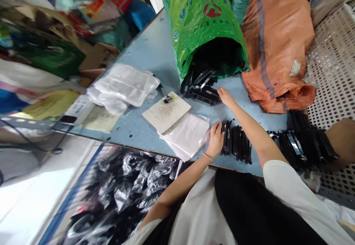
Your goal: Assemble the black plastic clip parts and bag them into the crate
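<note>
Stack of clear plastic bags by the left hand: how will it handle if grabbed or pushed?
Probably light and floppy: the stack of clear plastic bags shows soft, creased, uneven edges, so it would likely drape rather than hold its shape. The glossy film suggests slippery layers. A push from the left hand might fan the sheets apart rather than move them as one block.

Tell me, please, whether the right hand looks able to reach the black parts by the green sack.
Probably yes: the right hand lies on the blue table right beside the black parts, and nothing appears to stand between them.
</note>
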### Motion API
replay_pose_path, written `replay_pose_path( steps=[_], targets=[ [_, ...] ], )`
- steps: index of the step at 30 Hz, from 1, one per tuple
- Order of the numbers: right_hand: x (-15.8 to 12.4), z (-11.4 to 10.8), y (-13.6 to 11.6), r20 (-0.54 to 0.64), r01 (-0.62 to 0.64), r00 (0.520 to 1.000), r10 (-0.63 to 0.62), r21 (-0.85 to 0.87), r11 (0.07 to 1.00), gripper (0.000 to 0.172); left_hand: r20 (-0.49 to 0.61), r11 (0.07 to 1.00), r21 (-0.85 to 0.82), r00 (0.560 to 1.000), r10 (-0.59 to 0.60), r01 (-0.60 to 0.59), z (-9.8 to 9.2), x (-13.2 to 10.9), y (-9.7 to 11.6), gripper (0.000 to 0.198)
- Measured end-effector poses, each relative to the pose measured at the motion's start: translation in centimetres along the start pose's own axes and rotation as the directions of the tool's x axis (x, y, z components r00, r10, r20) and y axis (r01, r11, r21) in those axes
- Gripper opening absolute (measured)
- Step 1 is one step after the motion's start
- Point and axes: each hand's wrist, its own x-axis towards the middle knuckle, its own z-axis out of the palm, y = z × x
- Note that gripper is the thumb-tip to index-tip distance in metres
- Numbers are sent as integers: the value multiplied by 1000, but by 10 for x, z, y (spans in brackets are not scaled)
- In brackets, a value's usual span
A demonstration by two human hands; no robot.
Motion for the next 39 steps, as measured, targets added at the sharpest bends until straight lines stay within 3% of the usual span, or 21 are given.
replay_pose_path(
  steps=[2,5,9,11,12,14,17,19,21,23,25,27,28,30,32,33,35,37,39],
  targets=[
    [7,-6,17,23,-41,999,39,60,997,24,3,1000,-7,1000,17,-17,-10,4,-3,44],
    [-19,-26,45,-21,-54,998,57,116,992,26,-10,987,-151,998,-56,54,-23,22,-2,45],
    [-101,-44,59,-124,-9,992,32,180,984,33,111,808,-524,962,-250,270,-20,59,21,65],
    [-145,-49,51,-138,84,989,-58,195,977,31,111,748,-608,961,-251,266,-16,70,42,71],
    [-163,-51,46,-143,188,976,-162,186,964,31,85,760,-609,971,-223,228,-16,72,53,72],
    [-186,-59,35,-216,370,913,-345,85,925,31,35,825,-552,992,-118,118,-22,67,74,75],
    [-184,-80,28,-311,517,763,-566,-231,824,35,83,895,-446,995,56,-13,-39,46,98,81],
    [-171,-95,25,-236,575,692,-683,-393,718,35,161,918,-395,982,101,-29,-52,32,108,81],
    [-159,-105,20,-109,642,664,-740,-425,639,36,221,937,-349,971,90,-7,-63,22,114,78],
    [-156,-105,9,-45,680,685,-727,-319,660,41,237,959,-284,969,67,3,-71,17,118,75],
    [-162,-99,-5,-67,613,785,-615,-53,788,47,213,985,-170,976,42,-6,-78,14,121,78],
    [-172,-91,-17,2,384,914,-405,311,869,54,183,999,-42,983,16,-9,-83,14,122,84],
    [-176,-89,-21,95,242,945,-314,444,863,57,183,1000,-5,983,11,-10,-86,14,122,85],
    [-180,-90,-25,236,100,940,-247,499,861,60,215,1000,-10,976,20,-18,-90,16,120,83],
    [-179,-98,-25,188,260,926,-327,309,915,57,254,996,-83,967,39,-18,-95,18,117,79],
    [-176,-105,-24,130,395,901,-413,143,908,53,268,992,-123,962,42,-9,-97,20,116,78],
    [-171,-119,-23,128,619,785,-606,-190,762,44,299,979,-201,953,41,21,-100,22,116,73],
    [-166,-129,-22,256,754,644,-720,-373,541,41,352,957,-281,935,39,66,-102,24,119,67],
    [-162,-134,-20,357,812,549,-756,-442,382,43,396,936,-335,918,33,111,-101,24,122,61]
  ],
)
